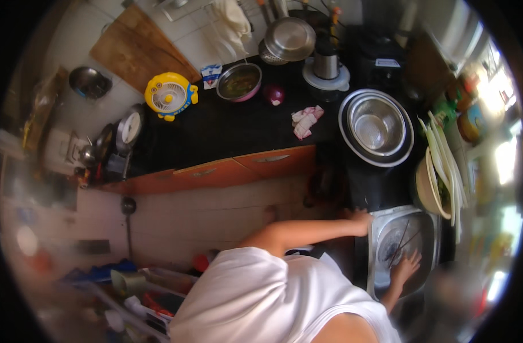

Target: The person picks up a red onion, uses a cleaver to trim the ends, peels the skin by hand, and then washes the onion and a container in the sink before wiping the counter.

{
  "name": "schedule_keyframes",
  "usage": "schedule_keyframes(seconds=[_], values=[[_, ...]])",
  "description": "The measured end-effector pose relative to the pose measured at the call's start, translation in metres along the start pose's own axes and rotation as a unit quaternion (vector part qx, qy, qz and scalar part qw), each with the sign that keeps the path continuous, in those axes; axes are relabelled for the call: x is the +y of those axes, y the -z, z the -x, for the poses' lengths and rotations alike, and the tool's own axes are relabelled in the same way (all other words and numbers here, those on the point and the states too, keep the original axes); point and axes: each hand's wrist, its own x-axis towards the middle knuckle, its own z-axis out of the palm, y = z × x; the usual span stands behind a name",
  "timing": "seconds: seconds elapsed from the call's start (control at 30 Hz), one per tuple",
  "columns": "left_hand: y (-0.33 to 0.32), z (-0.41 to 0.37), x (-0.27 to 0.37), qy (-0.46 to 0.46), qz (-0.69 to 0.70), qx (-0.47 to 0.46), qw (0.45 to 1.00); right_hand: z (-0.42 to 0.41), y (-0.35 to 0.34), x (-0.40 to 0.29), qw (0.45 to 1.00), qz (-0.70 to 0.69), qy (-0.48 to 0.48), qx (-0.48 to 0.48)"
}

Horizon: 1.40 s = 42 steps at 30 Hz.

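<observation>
A stainless steel sink (436, 231) lies before me on the right. Over its basin is my right hand (408, 266), fingers spread and nothing visible in its grasp. Two dark thin sticks, apparently chopsticks (399, 246), cross inside the basin close to those fingertips; whether they touch cannot be told. At the sink's near corner, my left hand (359, 221) rests against the rim and counter edge. Its fingers are blurred, so their grip is unclear. Beyond the sink, long pale green stalks (448, 171) lie across a cream basin (426, 188).
Nested metal bowls (375, 124) stand on the black counter (227, 124). Along it are a crumpled cloth (306, 122), a purple onion (273, 94), a pan with food in liquid (239, 81) and a yellow fan (169, 96). A wooden cutting board (137, 47) leans on the wall.
</observation>
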Motion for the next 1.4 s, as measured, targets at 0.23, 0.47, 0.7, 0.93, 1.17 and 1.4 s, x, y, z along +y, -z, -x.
schedule_keyframes(seconds=[0.23,0.47,0.7,0.93,1.17,1.4], values=[[0.122,0.092,-0.273,0.094,0.108,0.223,0.964,0.028,-0.025,-0.223,0.974,-0.104,0.2,-0.003],[0.166,0.243,-0.431,0.212,0.237,0.264,0.911,-0.097,-0.167,-0.455,0.892,-0.1,0.438,0.057],[0.122,0.324,-0.539,0.229,0.252,0.295,0.893,-0.218,-0.282,-0.532,0.859,0.098,0.388,0.319],[0.079,0.354,-0.562,0.298,0.346,0.324,0.829,-0.058,-0.39,-0.621,0.854,-0.331,0.4,0.024],[0.099,0.36,-0.532,0.283,0.351,0.435,0.779,0.113,-0.469,-0.742,0.665,0.189,0.722,-0.016],[0.05,0.422,-0.527,0.395,0.392,0.485,0.675,0.087,-0.474,-0.74,0.565,0.066,0.797,-0.203]])
